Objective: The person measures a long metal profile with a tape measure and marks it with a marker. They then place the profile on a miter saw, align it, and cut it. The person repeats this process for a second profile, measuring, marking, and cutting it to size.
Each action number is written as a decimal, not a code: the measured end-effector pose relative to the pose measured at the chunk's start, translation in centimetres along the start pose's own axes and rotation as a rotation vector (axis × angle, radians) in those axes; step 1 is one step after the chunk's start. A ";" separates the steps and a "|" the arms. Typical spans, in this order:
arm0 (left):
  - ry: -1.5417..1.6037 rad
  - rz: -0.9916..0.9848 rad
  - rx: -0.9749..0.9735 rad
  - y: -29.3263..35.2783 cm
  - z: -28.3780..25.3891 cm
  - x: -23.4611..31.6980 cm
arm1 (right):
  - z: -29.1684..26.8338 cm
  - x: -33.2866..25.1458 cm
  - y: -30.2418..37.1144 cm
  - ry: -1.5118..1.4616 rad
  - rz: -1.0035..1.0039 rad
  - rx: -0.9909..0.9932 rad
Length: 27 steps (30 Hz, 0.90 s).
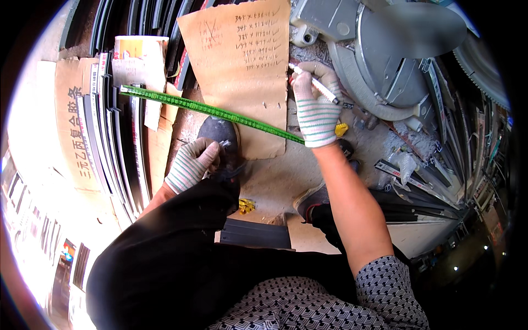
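Note:
My right hand [318, 118], in a white knitted glove with green stripes, is closed around a white marker [325, 91], beside the right edge of a brown cardboard sheet [242, 88] with handwritten lines. A green tape measure blade [212, 111] stretches across the cardboard's lower part, its right end passing out of sight by my right wrist. My left hand [192, 162], gloved alike, is near my knee, its fingers pinched together. Something small and pale shows at its fingertips, too small to name. A dark shoe [217, 135] is just beyond that hand.
A grey circular saw machine [379, 60] with a toothed blade [484, 66] stands at the far right. Long dark strips [113, 143] lean along the left, by a printed cardboard box [77, 126]. More strips [473, 137] and scraps lie at right. Yellow crumpled pieces [246, 206] lie on the floor.

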<state>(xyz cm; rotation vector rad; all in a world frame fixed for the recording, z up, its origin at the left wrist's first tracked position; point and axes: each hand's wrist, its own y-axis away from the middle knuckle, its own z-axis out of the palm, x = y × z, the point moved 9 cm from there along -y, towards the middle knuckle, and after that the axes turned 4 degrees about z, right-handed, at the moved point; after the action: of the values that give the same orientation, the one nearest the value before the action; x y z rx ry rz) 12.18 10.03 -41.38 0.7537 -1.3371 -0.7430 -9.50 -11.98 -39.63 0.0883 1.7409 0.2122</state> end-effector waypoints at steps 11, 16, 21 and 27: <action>0.020 -0.003 -0.012 0.2 0.1 -0.2 | 0.4 0.1 0.4 -0.015 0.060 -0.004; -0.004 0.006 -0.007 0.2 0.1 -0.2 | 0.7 0.4 -0.4 0.031 0.067 -0.027; 0.036 -0.005 -0.008 0.1 0.2 -0.3 | 1.0 0.7 -0.8 0.010 0.089 -0.054; 0.019 -0.024 0.003 0.2 0.1 0.0 | 0.8 -0.5 0.3 -0.002 0.076 -0.064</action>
<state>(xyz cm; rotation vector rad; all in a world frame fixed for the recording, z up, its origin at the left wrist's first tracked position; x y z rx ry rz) 12.14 10.09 -41.19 0.7784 -1.3139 -0.7513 -8.64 -11.69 -39.21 0.1085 1.7287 0.3230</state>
